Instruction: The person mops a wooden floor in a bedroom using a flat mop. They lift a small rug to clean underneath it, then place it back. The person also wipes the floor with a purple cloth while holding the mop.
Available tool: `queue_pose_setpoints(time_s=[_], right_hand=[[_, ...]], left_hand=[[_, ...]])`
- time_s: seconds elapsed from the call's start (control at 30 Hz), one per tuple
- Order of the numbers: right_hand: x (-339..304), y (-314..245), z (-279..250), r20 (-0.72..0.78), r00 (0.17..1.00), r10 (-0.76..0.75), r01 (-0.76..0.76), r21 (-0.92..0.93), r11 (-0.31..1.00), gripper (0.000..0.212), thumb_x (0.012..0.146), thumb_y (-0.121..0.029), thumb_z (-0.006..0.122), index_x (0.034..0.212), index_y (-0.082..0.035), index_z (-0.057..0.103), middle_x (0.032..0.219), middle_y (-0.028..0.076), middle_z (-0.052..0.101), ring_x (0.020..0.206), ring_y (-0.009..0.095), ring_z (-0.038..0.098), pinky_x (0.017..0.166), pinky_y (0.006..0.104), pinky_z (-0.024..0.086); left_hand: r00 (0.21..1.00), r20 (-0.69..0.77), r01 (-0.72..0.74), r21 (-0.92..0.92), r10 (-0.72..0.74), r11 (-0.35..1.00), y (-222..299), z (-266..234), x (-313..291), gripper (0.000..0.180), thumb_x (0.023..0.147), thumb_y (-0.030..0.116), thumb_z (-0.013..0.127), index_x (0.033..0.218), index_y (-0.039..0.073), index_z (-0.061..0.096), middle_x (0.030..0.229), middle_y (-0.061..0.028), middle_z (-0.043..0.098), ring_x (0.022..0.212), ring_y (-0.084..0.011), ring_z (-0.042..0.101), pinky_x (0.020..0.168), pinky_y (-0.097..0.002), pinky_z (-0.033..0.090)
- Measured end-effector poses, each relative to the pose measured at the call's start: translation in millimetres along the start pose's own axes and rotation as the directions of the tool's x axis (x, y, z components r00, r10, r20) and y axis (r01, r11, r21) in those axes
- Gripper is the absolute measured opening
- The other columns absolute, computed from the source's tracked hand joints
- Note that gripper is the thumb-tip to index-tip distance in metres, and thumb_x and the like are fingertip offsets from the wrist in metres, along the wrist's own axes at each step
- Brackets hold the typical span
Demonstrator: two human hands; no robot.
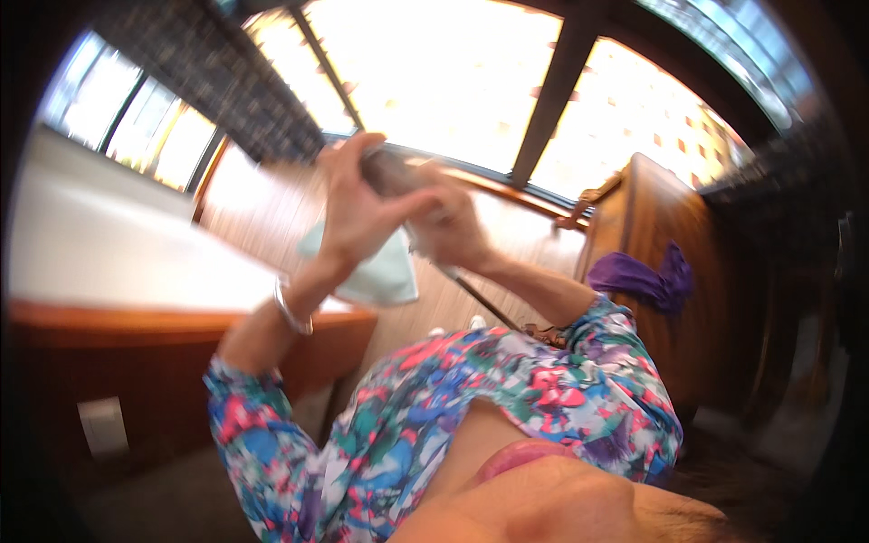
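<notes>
Both my hands are raised in front of me and smeared by motion. My left hand (348, 199) curves its fingers and thumb around a dark grey, rounded object (387, 172), too blurred to name. Against the other side of that object my right hand (450, 222) is closed, its fingers partly hidden. A pale mint cloth (380, 274) hangs below the hands, behind my left wrist. Which hand has hold of the cloth, I cannot tell.
On the left stands a white-topped counter (118, 235) with a wooden edge. To the right, a purple cloth (643, 276) drapes over a wooden cabinet (670, 208). Bright windows (444, 72) with dark frames lie ahead, beside a dark patterned curtain (217, 77). A thin dark rod (489, 301) slants below my right hand.
</notes>
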State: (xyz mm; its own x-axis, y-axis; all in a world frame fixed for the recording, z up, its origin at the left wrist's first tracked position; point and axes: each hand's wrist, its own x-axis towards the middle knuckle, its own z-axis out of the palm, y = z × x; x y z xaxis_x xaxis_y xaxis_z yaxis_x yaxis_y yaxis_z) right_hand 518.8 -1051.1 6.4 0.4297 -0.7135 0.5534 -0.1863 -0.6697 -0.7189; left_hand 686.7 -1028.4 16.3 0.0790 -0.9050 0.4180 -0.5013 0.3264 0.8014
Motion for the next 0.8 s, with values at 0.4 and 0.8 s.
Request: queue_pose_setpoints(time_s=[0.4,0.8], right_hand=[[67.4,-43.5,-217.5,0.678,0.696,0.236,-0.653,0.461,0.6,0.029,0.08,-0.014,0.081,0.092,-0.006,0.056,0.08,-0.004,0.053,0.073,0.003,0.049,0.062,0.0208,0.041],[58.5,-28.0,-317.9,0.168,0.983,-0.068,0.139,-0.459,0.878,0.016,0.083,-0.019,0.068,0.08,-0.009,0.057,0.07,0.01,0.058,0.059,0.027,0.061,0.052,0.0413,0.045]], left_hand=[[0.992,0.121,0.069,-0.373,-0.025,0.925,110.2,75.7,62.0,0.083,0.058,0.036,0.094,0.124,0.008,0.052,0.115,-0.0059,0.034,0.1,-0.0156,0.046,0.087,-0.03,0.047],[0.998,-0.036,0.05,-0.219,-0.059,0.974,135.7,190.4,110.6,0.032,0.069,0.006,0.078,0.093,0.004,0.057,0.089,-0.0054,0.056,0.077,-0.0156,0.054,0.072,-0.028,0.047]])
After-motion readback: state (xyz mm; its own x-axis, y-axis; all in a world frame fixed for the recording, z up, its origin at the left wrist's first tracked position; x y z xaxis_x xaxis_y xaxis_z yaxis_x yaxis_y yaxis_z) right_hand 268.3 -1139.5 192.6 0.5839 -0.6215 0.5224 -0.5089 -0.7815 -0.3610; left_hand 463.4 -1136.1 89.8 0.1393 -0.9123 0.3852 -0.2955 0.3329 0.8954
